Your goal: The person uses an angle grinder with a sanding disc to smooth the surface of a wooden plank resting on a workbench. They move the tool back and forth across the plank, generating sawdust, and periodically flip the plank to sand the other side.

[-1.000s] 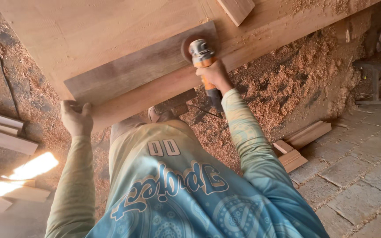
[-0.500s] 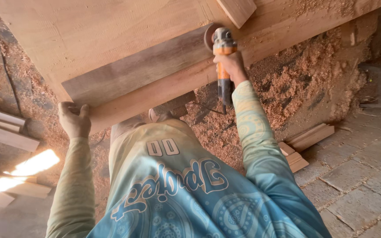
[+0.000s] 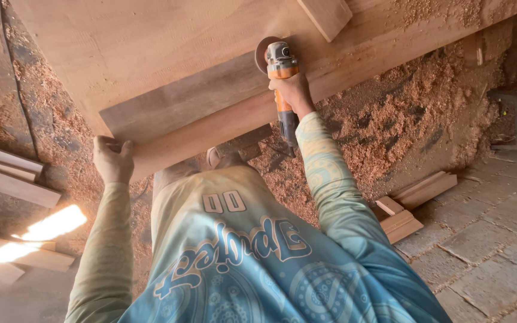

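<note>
My right hand [image 3: 293, 91] grips an orange and grey angle grinder [image 3: 281, 72] whose round sanding disc [image 3: 265, 52] rests on a large wooden slab [image 3: 151, 54]. The disc sits where a darker plank strip [image 3: 192, 98] meets the paler board. My left hand [image 3: 112, 158] clamps the near corner of the slab's edge plank [image 3: 210, 128], fingers curled over it. Between my arms hangs my blue patterned shirt [image 3: 252, 263].
Thick sawdust [image 3: 402, 113] covers the ground under and right of the slab. Short wood offcuts [image 3: 411, 200] lie on the brick paving [image 3: 486, 251] at right. Planks [image 3: 7, 173] are stacked at left. A wooden block [image 3: 327, 15] rests on the slab's top.
The right hand carried the grinder rightward along the slab, then back a little to the left. The left hand kept its hold on the corner.
</note>
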